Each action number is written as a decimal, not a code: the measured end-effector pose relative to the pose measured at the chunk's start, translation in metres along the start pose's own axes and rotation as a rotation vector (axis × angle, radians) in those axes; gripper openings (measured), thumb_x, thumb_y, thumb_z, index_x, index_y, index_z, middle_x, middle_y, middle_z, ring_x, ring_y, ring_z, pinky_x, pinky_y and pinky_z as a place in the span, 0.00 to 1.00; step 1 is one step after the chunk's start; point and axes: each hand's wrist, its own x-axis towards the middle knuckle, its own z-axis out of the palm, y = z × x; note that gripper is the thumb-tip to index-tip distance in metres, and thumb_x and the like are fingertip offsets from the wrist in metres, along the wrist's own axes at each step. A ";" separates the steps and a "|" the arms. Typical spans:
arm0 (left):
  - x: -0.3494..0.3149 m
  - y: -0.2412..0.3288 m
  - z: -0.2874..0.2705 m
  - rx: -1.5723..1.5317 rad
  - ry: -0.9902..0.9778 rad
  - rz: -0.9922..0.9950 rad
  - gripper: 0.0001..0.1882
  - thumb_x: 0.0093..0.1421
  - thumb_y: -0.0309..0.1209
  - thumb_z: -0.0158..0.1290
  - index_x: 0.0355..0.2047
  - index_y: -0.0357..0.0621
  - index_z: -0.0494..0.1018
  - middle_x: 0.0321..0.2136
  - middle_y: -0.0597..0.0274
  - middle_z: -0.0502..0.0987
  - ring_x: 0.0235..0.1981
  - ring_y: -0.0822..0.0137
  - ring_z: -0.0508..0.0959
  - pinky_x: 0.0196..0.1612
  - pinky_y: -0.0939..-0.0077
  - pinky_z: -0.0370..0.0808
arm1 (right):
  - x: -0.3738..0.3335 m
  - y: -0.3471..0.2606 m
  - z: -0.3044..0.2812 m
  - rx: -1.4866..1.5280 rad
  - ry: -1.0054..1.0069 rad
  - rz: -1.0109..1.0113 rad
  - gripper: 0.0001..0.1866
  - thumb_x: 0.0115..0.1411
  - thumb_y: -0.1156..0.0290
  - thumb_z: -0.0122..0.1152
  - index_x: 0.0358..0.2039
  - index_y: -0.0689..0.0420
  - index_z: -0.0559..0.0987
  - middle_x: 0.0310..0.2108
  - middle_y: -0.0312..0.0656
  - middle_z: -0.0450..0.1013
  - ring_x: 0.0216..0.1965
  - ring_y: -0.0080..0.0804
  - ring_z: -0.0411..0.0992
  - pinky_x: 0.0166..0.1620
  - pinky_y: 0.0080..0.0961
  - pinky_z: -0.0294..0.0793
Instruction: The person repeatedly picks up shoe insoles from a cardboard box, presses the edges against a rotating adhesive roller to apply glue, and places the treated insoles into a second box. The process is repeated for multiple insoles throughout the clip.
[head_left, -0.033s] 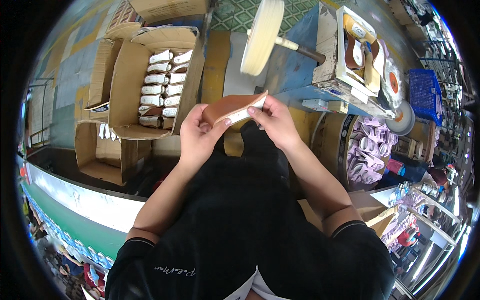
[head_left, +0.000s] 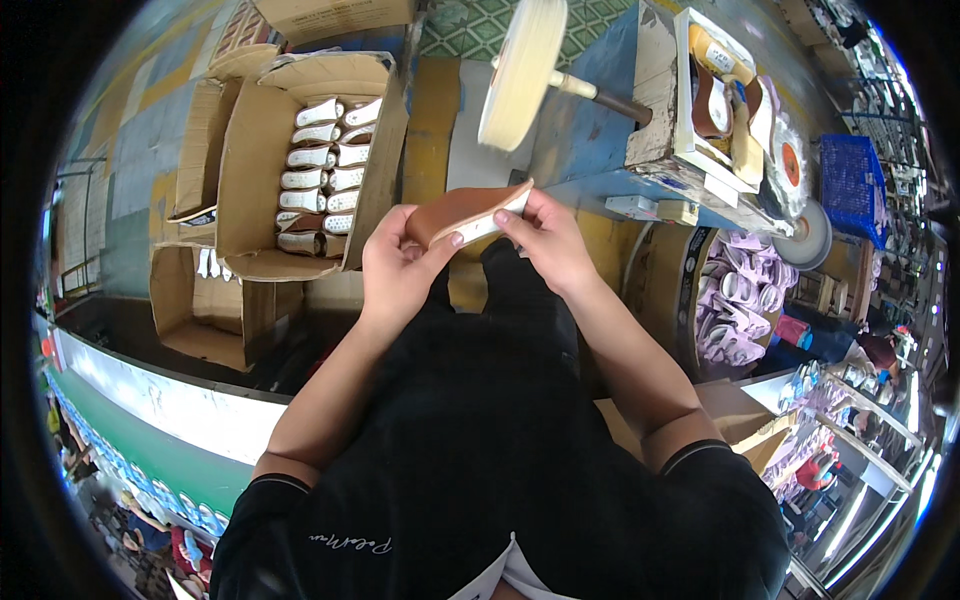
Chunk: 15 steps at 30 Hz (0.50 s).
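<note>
Between both hands, in front of my body, is a shoe sole (head_left: 468,210) with a smooth brown side and a white side wall, tilted up toward the right. My left hand (head_left: 398,255) grips its wider end, the thumb pressed on the white wall. At the narrower right end, my right hand (head_left: 548,240) pinches it, with the thumb on the white part. The fingers behind the sole are partly hidden. Just beyond my hands stands a pale round buffing wheel (head_left: 522,75) on a shaft.
At left, an open cardboard box (head_left: 245,200) contains rows of similar soles (head_left: 303,180); a smaller box (head_left: 195,335) sits nearer. The wheel's blue machine (head_left: 590,130) carries a white tray (head_left: 685,125) of soles. Lilac shoe parts (head_left: 735,300) fill a box at right, near a blue crate (head_left: 850,185).
</note>
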 end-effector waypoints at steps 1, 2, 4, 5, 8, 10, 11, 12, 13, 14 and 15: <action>0.012 -0.008 0.005 0.049 0.008 -0.008 0.19 0.69 0.26 0.73 0.53 0.31 0.78 0.41 0.60 0.87 0.40 0.78 0.85 0.42 0.80 0.83 | 0.011 0.013 -0.008 -0.055 0.057 0.066 0.09 0.76 0.71 0.71 0.51 0.62 0.84 0.39 0.31 0.80 0.40 0.16 0.72 0.43 0.23 0.72; 0.024 -0.014 0.009 0.103 0.019 -0.049 0.19 0.69 0.27 0.73 0.53 0.30 0.78 0.41 0.59 0.87 0.39 0.77 0.85 0.41 0.80 0.83 | 0.021 0.026 -0.014 -0.039 0.083 0.058 0.09 0.76 0.71 0.72 0.51 0.61 0.84 0.38 0.31 0.79 0.39 0.16 0.71 0.42 0.23 0.71; 0.047 -0.023 0.019 0.285 0.040 0.025 0.22 0.67 0.32 0.75 0.50 0.28 0.79 0.36 0.54 0.88 0.35 0.74 0.87 0.38 0.75 0.84 | 0.043 0.050 -0.021 0.007 0.149 0.088 0.09 0.76 0.70 0.72 0.51 0.60 0.84 0.36 0.30 0.77 0.37 0.17 0.68 0.41 0.23 0.69; 0.059 -0.025 0.024 0.369 0.047 0.030 0.22 0.66 0.32 0.75 0.50 0.27 0.79 0.35 0.53 0.88 0.34 0.73 0.87 0.38 0.74 0.84 | 0.055 0.060 -0.023 0.081 0.183 0.090 0.09 0.77 0.70 0.71 0.51 0.61 0.84 0.36 0.30 0.77 0.39 0.17 0.71 0.43 0.22 0.72; 0.089 -0.029 0.036 0.502 0.053 -0.004 0.25 0.63 0.37 0.77 0.48 0.29 0.80 0.34 0.49 0.88 0.31 0.67 0.89 0.36 0.69 0.85 | 0.076 0.082 -0.036 0.224 0.214 0.047 0.10 0.77 0.70 0.70 0.52 0.62 0.84 0.38 0.31 0.78 0.39 0.18 0.73 0.46 0.22 0.74; 0.101 -0.033 0.045 0.565 0.063 -0.036 0.26 0.62 0.39 0.78 0.47 0.31 0.80 0.34 0.48 0.89 0.31 0.63 0.90 0.36 0.67 0.85 | 0.092 0.088 -0.043 0.251 0.201 0.053 0.11 0.78 0.71 0.69 0.55 0.62 0.83 0.41 0.33 0.80 0.42 0.20 0.75 0.48 0.24 0.76; 0.103 -0.037 0.049 0.582 0.065 -0.045 0.26 0.61 0.40 0.78 0.47 0.32 0.79 0.34 0.47 0.88 0.31 0.59 0.90 0.36 0.65 0.85 | 0.096 0.089 -0.045 0.249 0.234 0.118 0.12 0.78 0.71 0.68 0.56 0.63 0.82 0.43 0.34 0.81 0.44 0.21 0.76 0.50 0.25 0.77; 0.104 -0.040 0.052 0.598 0.069 -0.051 0.27 0.60 0.41 0.78 0.46 0.33 0.79 0.34 0.47 0.88 0.32 0.56 0.90 0.37 0.62 0.85 | 0.098 0.087 -0.046 0.258 0.186 0.057 0.15 0.78 0.69 0.69 0.59 0.63 0.81 0.45 0.36 0.81 0.45 0.22 0.76 0.51 0.27 0.78; 0.105 -0.045 0.055 0.615 0.075 -0.055 0.27 0.60 0.41 0.78 0.46 0.34 0.78 0.34 0.46 0.87 0.33 0.52 0.90 0.38 0.59 0.85 | 0.100 0.085 -0.046 0.244 0.181 0.065 0.18 0.78 0.67 0.69 0.62 0.63 0.80 0.48 0.37 0.81 0.47 0.23 0.76 0.52 0.29 0.78; 0.103 -0.050 0.057 0.670 0.092 0.022 0.26 0.60 0.40 0.78 0.46 0.34 0.78 0.34 0.47 0.87 0.31 0.53 0.89 0.37 0.59 0.84 | 0.101 0.080 -0.043 0.218 0.218 0.138 0.22 0.79 0.64 0.69 0.65 0.63 0.78 0.50 0.39 0.81 0.48 0.24 0.76 0.53 0.31 0.79; 0.099 -0.055 0.060 0.725 0.111 0.104 0.25 0.60 0.39 0.78 0.46 0.35 0.78 0.33 0.49 0.86 0.30 0.55 0.88 0.36 0.60 0.84 | 0.099 0.076 -0.040 0.215 0.231 0.201 0.25 0.78 0.62 0.70 0.67 0.63 0.77 0.52 0.40 0.81 0.50 0.26 0.76 0.54 0.32 0.79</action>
